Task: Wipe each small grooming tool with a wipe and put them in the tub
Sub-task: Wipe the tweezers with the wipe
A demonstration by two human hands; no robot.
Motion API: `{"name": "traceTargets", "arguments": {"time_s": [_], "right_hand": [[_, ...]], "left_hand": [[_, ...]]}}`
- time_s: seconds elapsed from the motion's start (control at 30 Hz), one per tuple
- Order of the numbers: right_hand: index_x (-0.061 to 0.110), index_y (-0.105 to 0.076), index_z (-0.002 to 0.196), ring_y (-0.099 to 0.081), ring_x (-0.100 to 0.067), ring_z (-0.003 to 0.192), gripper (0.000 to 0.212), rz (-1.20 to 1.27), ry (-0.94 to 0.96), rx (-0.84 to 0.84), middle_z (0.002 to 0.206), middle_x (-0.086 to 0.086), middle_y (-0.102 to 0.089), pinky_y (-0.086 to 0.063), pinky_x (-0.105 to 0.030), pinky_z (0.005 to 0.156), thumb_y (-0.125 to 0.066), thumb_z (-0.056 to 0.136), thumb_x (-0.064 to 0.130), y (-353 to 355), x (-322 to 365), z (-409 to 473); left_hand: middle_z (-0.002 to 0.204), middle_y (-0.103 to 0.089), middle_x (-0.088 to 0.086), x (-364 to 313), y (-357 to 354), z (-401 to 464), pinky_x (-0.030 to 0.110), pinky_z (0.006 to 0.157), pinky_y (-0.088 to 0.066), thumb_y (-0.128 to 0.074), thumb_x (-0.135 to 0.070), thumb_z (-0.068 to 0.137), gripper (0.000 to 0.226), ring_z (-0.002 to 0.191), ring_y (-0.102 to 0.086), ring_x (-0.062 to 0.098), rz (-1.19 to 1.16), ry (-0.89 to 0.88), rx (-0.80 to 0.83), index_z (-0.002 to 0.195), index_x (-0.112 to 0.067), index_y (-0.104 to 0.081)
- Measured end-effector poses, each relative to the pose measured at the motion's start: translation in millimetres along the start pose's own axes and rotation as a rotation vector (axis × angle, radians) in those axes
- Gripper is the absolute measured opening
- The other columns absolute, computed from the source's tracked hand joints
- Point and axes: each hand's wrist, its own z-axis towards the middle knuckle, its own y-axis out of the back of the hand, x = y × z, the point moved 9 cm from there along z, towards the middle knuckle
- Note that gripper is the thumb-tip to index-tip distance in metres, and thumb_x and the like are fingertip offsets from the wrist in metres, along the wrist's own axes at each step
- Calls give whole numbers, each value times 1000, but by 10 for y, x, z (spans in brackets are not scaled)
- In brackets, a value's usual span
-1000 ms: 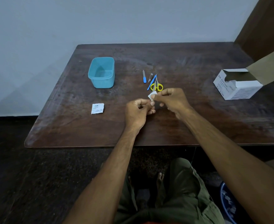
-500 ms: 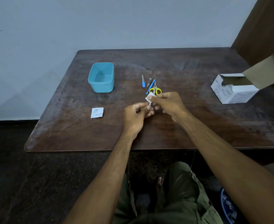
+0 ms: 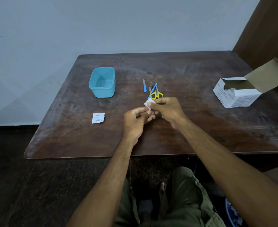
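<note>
Over the middle of the dark brown wooden bench [image 3: 200, 122], the right hand [image 3: 167, 108] pinches a small white wipe [image 3: 148, 102] between thumb and fingertips. The left hand [image 3: 137, 119] sits just beside it with its fingers curled, fingertips meeting the wipe's lower edge; it seems to pinch the wipe too, though the contact is small and hard to read. Just beyond the hands lie the grooming tools: yellow-handled scissors [image 3: 157, 94], a metal nail clipper [image 3: 150, 86], a thin blue-handled tool [image 3: 153, 89] and, slightly left, a blue-handled nail file [image 3: 144, 86]. The light blue plastic tub [image 3: 102, 82] stands far left of them, well apart. A torn white sachet [image 3: 98, 118] lies near left, and an open white cardboard box [image 3: 238, 94] stands at the right.
</note>
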Motion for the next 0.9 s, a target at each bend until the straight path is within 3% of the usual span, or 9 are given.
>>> {"name": "traceTargets", "arguments": {"time_s": [0.17,0.33,0.5,0.67,0.9], "right_hand": [[8,-71,92,-51,3,42,10,23,-38,83,49,10,-62,-36,-8,41,-74,82,7,1,-34,-29],[0,-72,88,-51,1,41,15,40,-10,-13,62,-3,-63,-36,-9,40,-73,84,14,51,-13,-8],[1,-70,79,-51,-1,42,14,86,15,-49,58,-4,-63,-37,-11,39,-72,84,14,32,-20,-22],[5,-72,77,-58,-11,55,13,94,39,-48,66,-11,-68,-44,-19,49,-76,80,17,37,-48,26],[19,-72,70,-58,-9,60,13,42,85,-38,69,-9,-67,-41,-16,49,-74,83,22,51,-20,54]], "left_hand": [[90,-72,21,3,-10,0,21,74,-58,-62,3,88,16,77,-73,19,5,2,13,103,7,-68],[93,-71,21,4,-19,-11,20,73,-58,-60,5,89,21,76,-73,16,-16,25,24,110,10,-64],[89,-71,17,-24,-22,-31,20,72,-58,-64,3,88,23,72,-72,13,8,4,1,110,8,-65],[82,-73,16,-5,9,-16,19,66,-58,-65,-2,88,15,67,-70,15,74,-22,-78,101,5,-70],[75,-72,8,-46,21,-45,18,66,-57,-64,0,88,11,66,-71,13,38,-27,-81,97,1,-70]]}}
